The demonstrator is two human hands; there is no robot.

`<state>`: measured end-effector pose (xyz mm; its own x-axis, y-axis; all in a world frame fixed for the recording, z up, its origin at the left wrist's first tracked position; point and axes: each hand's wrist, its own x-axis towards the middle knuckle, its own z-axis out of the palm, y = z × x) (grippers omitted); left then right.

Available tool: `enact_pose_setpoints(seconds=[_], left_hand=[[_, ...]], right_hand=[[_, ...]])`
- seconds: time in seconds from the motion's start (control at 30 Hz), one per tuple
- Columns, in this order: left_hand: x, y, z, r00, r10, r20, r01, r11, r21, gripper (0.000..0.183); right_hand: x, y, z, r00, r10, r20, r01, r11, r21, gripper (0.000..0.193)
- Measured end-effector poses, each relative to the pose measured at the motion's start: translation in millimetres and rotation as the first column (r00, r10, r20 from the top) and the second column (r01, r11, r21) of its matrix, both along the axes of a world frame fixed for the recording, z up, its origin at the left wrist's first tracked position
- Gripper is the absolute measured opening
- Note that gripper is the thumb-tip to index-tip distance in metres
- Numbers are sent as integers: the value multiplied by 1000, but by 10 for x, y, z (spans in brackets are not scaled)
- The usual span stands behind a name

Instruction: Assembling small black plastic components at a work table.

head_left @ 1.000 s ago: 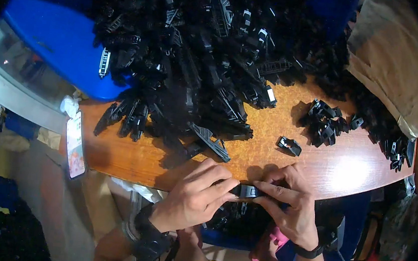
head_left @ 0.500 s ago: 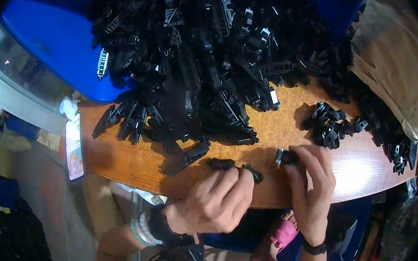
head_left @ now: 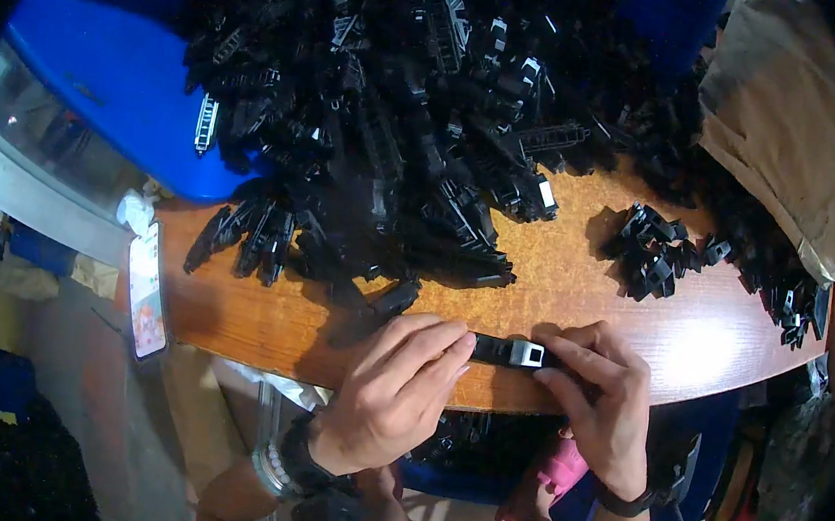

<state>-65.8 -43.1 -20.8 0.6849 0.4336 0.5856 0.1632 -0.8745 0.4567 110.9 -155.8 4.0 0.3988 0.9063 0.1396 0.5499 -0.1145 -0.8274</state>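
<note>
Near the table's front edge, my left hand [head_left: 395, 389] pinches a long black plastic part [head_left: 492, 349], whose left end is hidden by the fingers. A small black block-shaped plastic piece [head_left: 528, 354], with a bright square opening, meets the part's right end. The fingers of my right hand [head_left: 605, 404] are closed on that piece from the right. Whether one fits inside the other, I cannot tell. Beyond my hands spreads a big heap of black plastic parts [head_left: 379, 136], many long with ladder-like ribs. A smaller pile of short black pieces [head_left: 655, 248] lies to the right.
The wooden table [head_left: 250, 330] has a curved front edge. A lit phone [head_left: 145, 290] lies at its left end, beside a blue plastic surface [head_left: 103, 80]. Brown paper [head_left: 791, 136] hangs over the far right. Below the table, a pink slipper [head_left: 562, 465] shows on a foot.
My right hand has come down and left with the small piece, against the long part. My left hand has shifted slightly left, and its fingers are now straighter.
</note>
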Motion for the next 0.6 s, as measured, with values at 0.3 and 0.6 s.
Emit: enact_pose_setpoints(seconds=[0.3,0.6], left_hand=[[-6,-77,41,999,-6,-37,4,999,-54,36],[-41,-35,-61,999,-37,-21,37,999,-23,38]], right_hand=[[4,39,-101,999,53,9,-54,992,116,28],[110,-23,50,1000,14,-14,-14,1000,-15,30]])
